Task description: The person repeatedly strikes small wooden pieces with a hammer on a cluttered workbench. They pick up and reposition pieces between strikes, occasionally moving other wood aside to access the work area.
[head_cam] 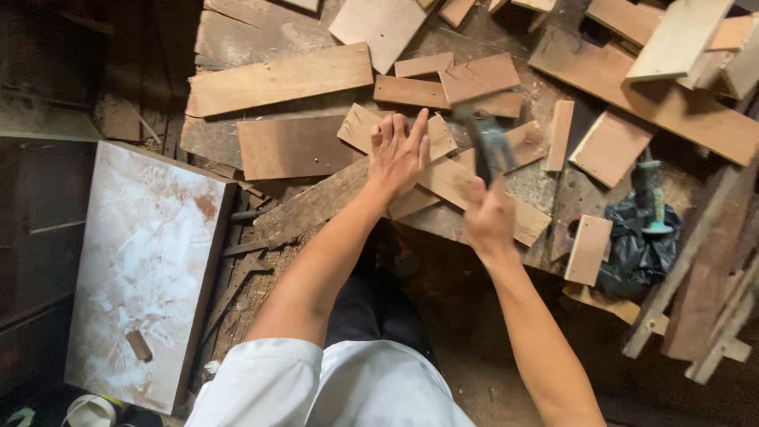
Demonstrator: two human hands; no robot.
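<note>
The left hand [399,154] is pressing flat on a wooden offcut [443,178] on the bench [553,194]; at its three o'clock, the right hand [489,221] is gripping a blurred hammer [492,146].

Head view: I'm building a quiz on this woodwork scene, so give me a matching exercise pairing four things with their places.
Things:
1. left hand
2. right hand
3. white-smeared board
4. black bag

Places:
A. far left, lying flat
B. gripping a dark, blurred tool
C. right side, beside a small plank
D. open, fingers spread over the wood pieces

Pairs: 1-D, 2-B, 3-A, 4-C
</note>
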